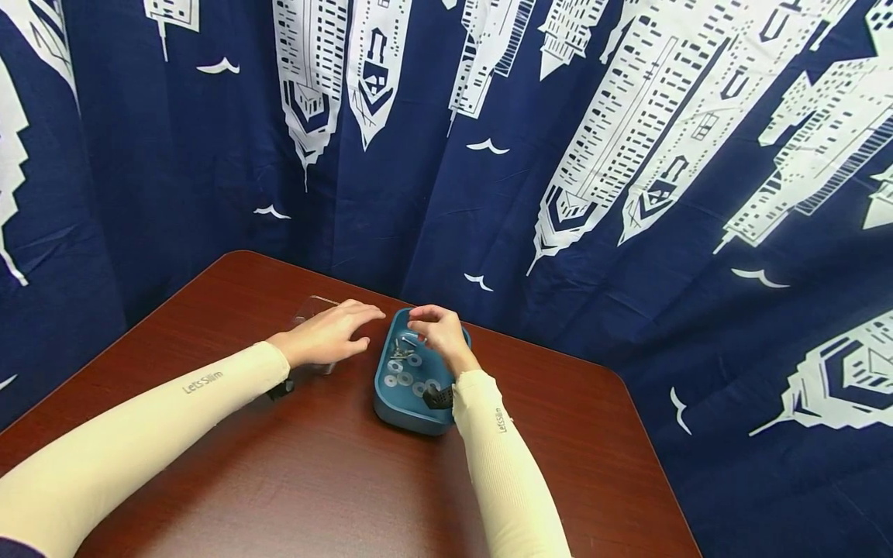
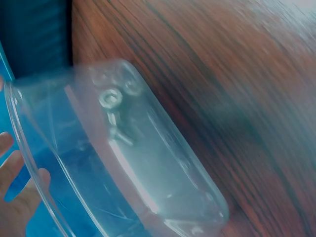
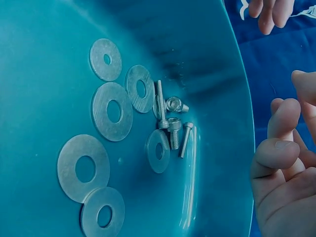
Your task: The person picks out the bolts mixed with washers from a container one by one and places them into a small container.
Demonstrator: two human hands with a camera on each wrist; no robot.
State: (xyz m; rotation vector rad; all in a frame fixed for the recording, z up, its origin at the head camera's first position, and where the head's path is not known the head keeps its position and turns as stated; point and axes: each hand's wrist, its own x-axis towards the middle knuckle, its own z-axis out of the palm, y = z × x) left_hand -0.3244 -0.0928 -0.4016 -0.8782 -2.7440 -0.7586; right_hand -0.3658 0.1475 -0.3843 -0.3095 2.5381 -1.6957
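In the head view my left hand (image 1: 328,333) hovers over a clear plastic box (image 1: 307,310), fingers extended and holding nothing; it hides much of the box. Through the box wall in the left wrist view, a washer (image 2: 110,98) and a screw (image 2: 121,134) show, somewhat blurred. My right hand (image 1: 441,335) is above the far end of a blue tray (image 1: 412,418), with its fingers loosely bent. Nothing shows between those fingers (image 3: 284,153) in the right wrist view. Several flat washers (image 3: 112,111) lie in the tray beside a small cluster of socket-head screws (image 3: 174,129).
Both containers stand on a reddish-brown wooden table (image 1: 307,480), close to its back edge. Behind it hangs a dark blue curtain (image 1: 412,201) with white building prints. A black wrist device (image 1: 438,398) sits under the right wrist, over the tray.
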